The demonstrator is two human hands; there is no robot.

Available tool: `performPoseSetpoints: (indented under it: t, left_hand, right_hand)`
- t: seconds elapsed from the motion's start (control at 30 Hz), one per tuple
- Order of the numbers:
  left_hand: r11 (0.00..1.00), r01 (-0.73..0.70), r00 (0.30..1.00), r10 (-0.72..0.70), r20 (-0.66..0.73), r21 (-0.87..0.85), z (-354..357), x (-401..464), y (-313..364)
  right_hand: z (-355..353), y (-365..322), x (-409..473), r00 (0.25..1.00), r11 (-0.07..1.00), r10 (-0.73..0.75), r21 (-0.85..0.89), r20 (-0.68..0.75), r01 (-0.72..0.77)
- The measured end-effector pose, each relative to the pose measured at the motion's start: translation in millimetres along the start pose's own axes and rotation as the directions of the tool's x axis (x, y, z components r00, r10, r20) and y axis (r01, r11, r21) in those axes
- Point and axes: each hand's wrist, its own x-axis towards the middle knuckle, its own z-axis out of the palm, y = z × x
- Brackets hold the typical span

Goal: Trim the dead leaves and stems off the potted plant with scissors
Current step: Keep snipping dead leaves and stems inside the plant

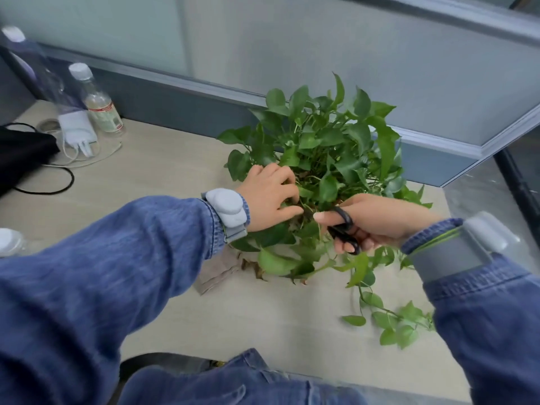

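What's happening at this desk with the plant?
A person in a denim jacket is trimming a leafy potted plant that sits on a light wooden desk. The right hand holds black scissors, pointed into the foliage near the plant's base. The left hand reaches into the leaves, its fingers parting or holding stems there. A few brown dead leaves lie on the desk beside the plant. The blades are hidden among the leaves, so whether they are cutting is unclear.

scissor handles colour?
Black. The scissors handles loop around the right hand fingers, clearest in the head view.
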Motion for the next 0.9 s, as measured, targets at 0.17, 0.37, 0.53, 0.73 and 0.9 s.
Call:
performPoseSetpoints:
  t: [0.17,0.37,0.53,0.73,0.9]
  left_hand:
    - [0.984,0.056,0.998,-0.052,-0.029,0.168,8,-1,18]
    - [0.943,0.011,0.995,0.023,-0.098,0.333,-1,-10,9]
    - [0.917,0.088,0.978,-0.005,-0.209,0.389,0,-15,12]
    - [0.913,0.323,0.94,-0.277,-0.201,0.25,1,-19,10]
    - [0.877,0.465,0.878,-0.439,-0.19,0.119,8,-8,19]
  right_hand:
    - [-17,-5,1,0.998,0.999,0.038,0.025,0.045,-0.039]
    - [-29,-6,7,0.987,0.996,0.073,0.043,0.142,-0.08]
    - [-32,-5,10,0.978,0.99,0.082,0.099,0.19,-0.102]
    - [-37,1,14,0.974,0.98,0.052,0.174,0.219,-0.091]
    - [-34,4,20,0.968,0.973,0.032,0.213,0.248,-0.087]
